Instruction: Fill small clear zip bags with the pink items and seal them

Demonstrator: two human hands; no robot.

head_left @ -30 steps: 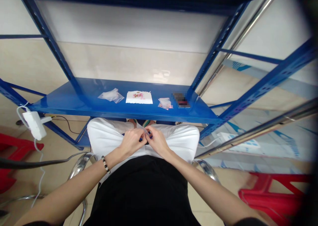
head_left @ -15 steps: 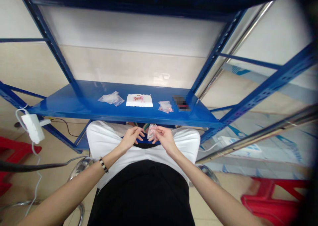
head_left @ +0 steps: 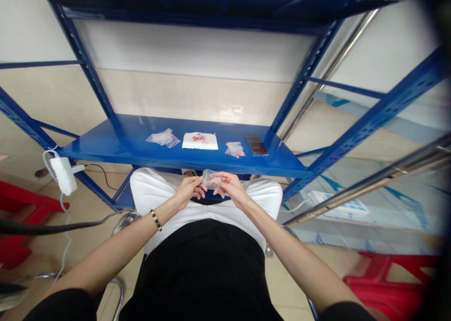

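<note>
Over my lap, just in front of the shelf edge, a small clear plastic bag [head_left: 211,178] is held between my two hands. My left hand [head_left: 187,191] pinches its left edge. Fingers of my right hand [head_left: 233,189] grip the right side. What the bag holds cannot be made out. Beyond the hands, small pink and green pieces [head_left: 199,138] lie on a white sheet [head_left: 209,145]. To the left is a loose pile of clear bags [head_left: 163,138]; to the right, small bags with pinkish contents [head_left: 235,149] lie together.
The blue shelf [head_left: 158,157] stands before my knees, with an upper shelf overhead. A dark, pixelated flat object [head_left: 257,144] rests at its right. A white power adapter [head_left: 64,175] hangs at the left post. Red stools [head_left: 387,283] and a metal rail [head_left: 373,187] flank me.
My left hand has come to the bag and now pinches it; earlier only the right hand held it. The bag is spread between both hands. The view has shifted slightly.
</note>
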